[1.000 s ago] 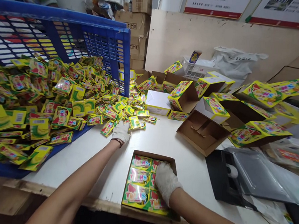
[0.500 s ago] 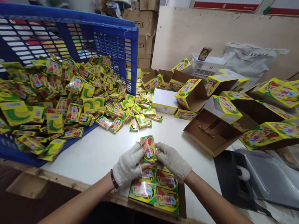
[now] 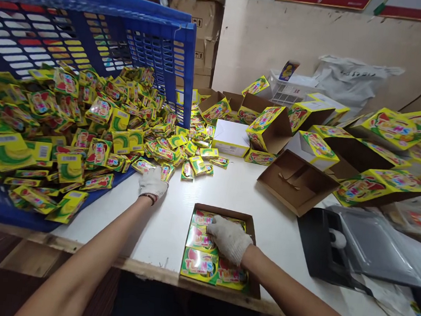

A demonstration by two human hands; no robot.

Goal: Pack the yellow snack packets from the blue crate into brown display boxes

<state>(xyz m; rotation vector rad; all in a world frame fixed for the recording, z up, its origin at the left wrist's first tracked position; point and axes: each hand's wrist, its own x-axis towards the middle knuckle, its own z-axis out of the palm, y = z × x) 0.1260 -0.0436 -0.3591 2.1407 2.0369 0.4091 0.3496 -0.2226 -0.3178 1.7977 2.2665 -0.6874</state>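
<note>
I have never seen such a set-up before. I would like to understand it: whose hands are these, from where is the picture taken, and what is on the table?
There is no machine here. A person works with two gloved hands, and a camera worn on the head looks forward and down at them.

On the white table, many small packets lie in and beside a blue basket. The left hand is at the edge of this pile; whether it grips one is unclear.

The right hand is over an open box with similar packets laid flat inside; its grip is also unclear. Larger yellow boxes stand farther back.
</note>
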